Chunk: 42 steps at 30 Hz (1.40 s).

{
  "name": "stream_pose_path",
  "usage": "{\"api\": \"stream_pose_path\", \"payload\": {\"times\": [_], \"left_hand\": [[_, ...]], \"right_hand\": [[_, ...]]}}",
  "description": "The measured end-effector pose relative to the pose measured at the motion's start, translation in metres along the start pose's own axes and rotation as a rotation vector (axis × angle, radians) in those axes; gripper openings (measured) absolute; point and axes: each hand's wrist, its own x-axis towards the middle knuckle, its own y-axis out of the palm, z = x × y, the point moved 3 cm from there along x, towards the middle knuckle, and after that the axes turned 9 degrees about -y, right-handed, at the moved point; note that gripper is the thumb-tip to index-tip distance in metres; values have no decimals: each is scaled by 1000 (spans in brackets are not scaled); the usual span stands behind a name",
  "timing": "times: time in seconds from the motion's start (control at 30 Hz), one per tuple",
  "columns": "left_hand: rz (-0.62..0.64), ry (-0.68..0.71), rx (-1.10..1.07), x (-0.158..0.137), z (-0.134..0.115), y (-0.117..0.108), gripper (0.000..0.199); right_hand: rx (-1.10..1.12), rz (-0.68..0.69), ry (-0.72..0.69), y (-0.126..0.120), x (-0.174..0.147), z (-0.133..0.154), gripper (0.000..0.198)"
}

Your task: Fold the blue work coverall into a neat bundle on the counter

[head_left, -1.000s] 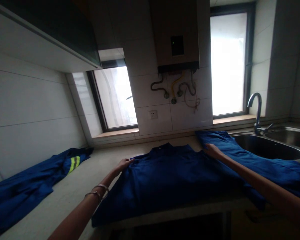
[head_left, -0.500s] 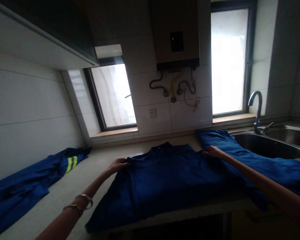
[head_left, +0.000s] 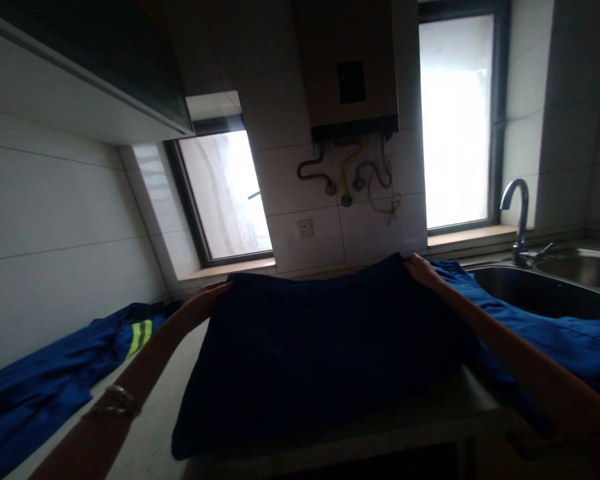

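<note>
I see the big blue shirt [head_left: 320, 347] held up over the counter [head_left: 150, 407]. My left hand [head_left: 207, 300] and right hand [head_left: 417, 267] pinch its top corners tight. I should keep both corners level.

Dim interior, backlit. Light comes only from two windows [head_left: 227, 197] [head_left: 455, 123], both blown out to white with no detail outside. Cloth [head_left: 325, 347] held up against them reads near black, folds barely visible. Cabinet [head_left: 95, 60] underside and lower frame edge sink into shadow. Faint sheen on the wall tiles [head_left: 55, 220] and sink [head_left: 545, 293]. Strong wide-angle bending at the edges, walls and window frames lean. Slight softness and noise throughout, forearms at the bottom blurred.
</note>
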Motion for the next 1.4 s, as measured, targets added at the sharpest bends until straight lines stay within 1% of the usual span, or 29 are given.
{"api": "stream_pose_path", "payload": {"times": [0.07,0.13,0.17,0.2,0.27,0.3,0.37,0.47,0.57,0.67,0.77,0.83,0.9,0.93,1.0,1.03,1.07,1.1,1.17,1.2,1.23,1.27,1.3,1.33,1.4], "left_hand": [[-115,-58,160,23,13,1,49],[-264,-175,374,42,41,9,52],[-309,-244,474,49,58,16,53],[-327,-315,556,53,76,23,53],[-280,-403,663,58,107,38,53],[-252,-408,706,59,119,43,53],[-229,-351,794,61,131,48,48],[-272,-248,878,64,130,45,36],[-354,-185,888,64,128,38,37],[-434,-234,939,57,139,39,44],[-426,-294,1013,49,155,46,46],[-422,-328,1022,44,157,48,48],[-438,-362,1020,41,148,50,51],[-455,-360,1027,40,139,55,53],[-470,-295,1063,36,115,75,58],[-452,-242,1084,32,104,92,61],[-399,-181,1100,28,94,113,64],[-315,-114,1112,23,86,138,67],[-87,9,1100,8,81,187,71],[31,51,1096,-1,84,208,70],[126,89,1096,-10,89,223,69],[187,126,1099,-17,96,232,67],[212,161,1106,-23,104,235,64],[206,192,1115,-28,111,233,62],[144,232,1135,-32,123,215,57]], "right_hand": [[-89,28,38,16,3,9,38],[-168,115,78,43,-4,14,38],[-199,162,95,57,-10,15,36],[-224,203,111,71,-17,14,35],[-250,261,133,92,-28,9,33],[-259,282,138,98,-32,6,33],[-269,300,129,102,-33,1,35],[-286,252,90,96,-24,1,39],[-334,162,59,91,-17,8,44],[-385,167,64,96,-23,10,40],[-386,231,87,101,-35,7,37],[-385,257,83,98,-38,7,37],[-388,257,56,91,-38,16,37],[-388,250,31,89,-38,25,37],[-381,233,-36,88,-41,55,39],[-364,232,-96,91,-45,75,41],[-333,242,-180,97,-52,97,45],[-290,263,-285,105,-61,120,50],[-162,348,-555,124,-86,160,61],[-114,404,-645,132,-99,172,63],[-74,455,-703,140,-110,178,64],[-54,497,-721,145,-119,178,63],[-44,525,-720,148,-125,172,61],[-44,541,-707,148,-128,161,59],[-72,551,-662,143,-124,130,56]]}}
